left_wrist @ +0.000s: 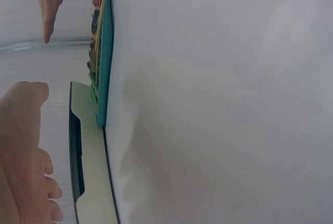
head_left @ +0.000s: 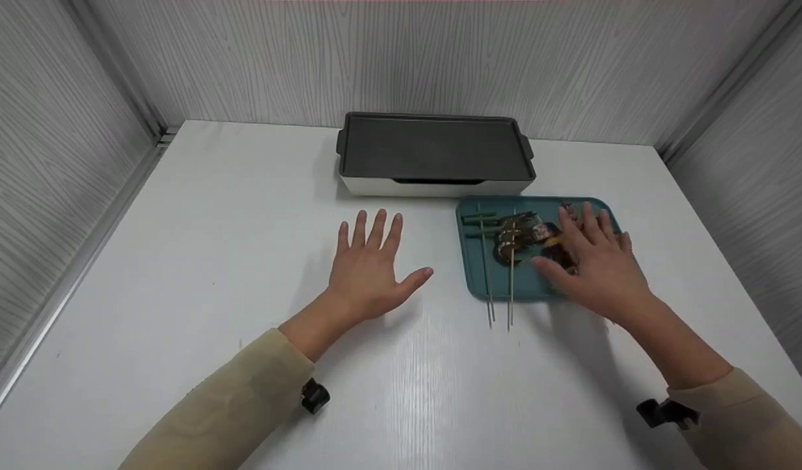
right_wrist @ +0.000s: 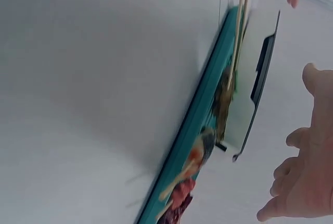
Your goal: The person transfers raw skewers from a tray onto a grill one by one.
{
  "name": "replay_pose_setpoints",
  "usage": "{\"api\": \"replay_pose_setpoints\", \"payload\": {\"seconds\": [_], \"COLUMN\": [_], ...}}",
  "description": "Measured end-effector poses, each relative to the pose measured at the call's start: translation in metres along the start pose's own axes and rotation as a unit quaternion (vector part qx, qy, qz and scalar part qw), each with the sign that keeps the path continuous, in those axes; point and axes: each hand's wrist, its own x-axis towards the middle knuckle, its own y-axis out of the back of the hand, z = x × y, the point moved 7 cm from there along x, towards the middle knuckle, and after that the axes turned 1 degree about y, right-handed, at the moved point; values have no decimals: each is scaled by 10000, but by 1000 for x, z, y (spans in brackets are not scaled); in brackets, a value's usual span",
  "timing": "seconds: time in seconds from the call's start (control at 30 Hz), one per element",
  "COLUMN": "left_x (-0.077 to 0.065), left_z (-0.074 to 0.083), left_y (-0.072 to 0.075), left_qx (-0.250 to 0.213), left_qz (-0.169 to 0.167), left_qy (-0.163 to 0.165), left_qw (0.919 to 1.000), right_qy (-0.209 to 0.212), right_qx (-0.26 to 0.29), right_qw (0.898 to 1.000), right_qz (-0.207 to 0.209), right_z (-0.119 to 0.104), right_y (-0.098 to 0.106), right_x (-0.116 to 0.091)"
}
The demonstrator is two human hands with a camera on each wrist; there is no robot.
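Observation:
My left hand [head_left: 368, 277] is held above the white table with fingers straight and spread, left of a teal tray [head_left: 469, 274]. Over the tray's right part hovers my right hand [head_left: 600, 271], fingers extended, hiding some of the food. Two thin skewers stick out past the tray's front edge: one with green vegetable pieces [head_left: 479, 230], the other with brown, curled shrimp-like pieces [head_left: 505, 248]. In the right wrist view, red meat-like pieces [right_wrist: 182, 193] on a skewer lie at the tray's near end, and that hand [right_wrist: 307, 156] stays apart from them. Both hands hold nothing.
An electric griddle [head_left: 433, 147] with a dark flat plate and white base stands behind the tray, close to the back wall [head_left: 440, 59]. Wood-grain panels enclose the white table [head_left: 179, 261] at the left, back and right.

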Motion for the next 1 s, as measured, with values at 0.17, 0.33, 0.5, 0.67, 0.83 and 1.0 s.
{"api": "replay_pose_setpoints", "payload": {"seconds": [0.17,0.33,0.5,0.67,0.83,1.0], "left_x": [6,9,10,12,11,11], "left_z": [18,36,53,65,75,86], "left_y": [-5,-15,-24,-32,-39,-45], "left_qx": [89,98,29,19,101,246], "left_qz": [-28,-158,-285,-340,-474,-546], "left_qy": [-147,-315,-549,-717,-821,-943], "left_qw": [9998,9993,9981,9968,9954,9937], "right_qy": [-243,-400,-464,-469,-550,-700], "right_qx": [118,303,555,609,657,599], "right_qw": [9996,9987,9971,9965,9946,9918], "right_qz": [-13,-122,-257,-337,-580,-882], "right_z": [28,59,91,120,142,157], "right_y": [11,14,13,15,10,3], "right_x": [-6,-11,-18,-22,-24,-29]}}
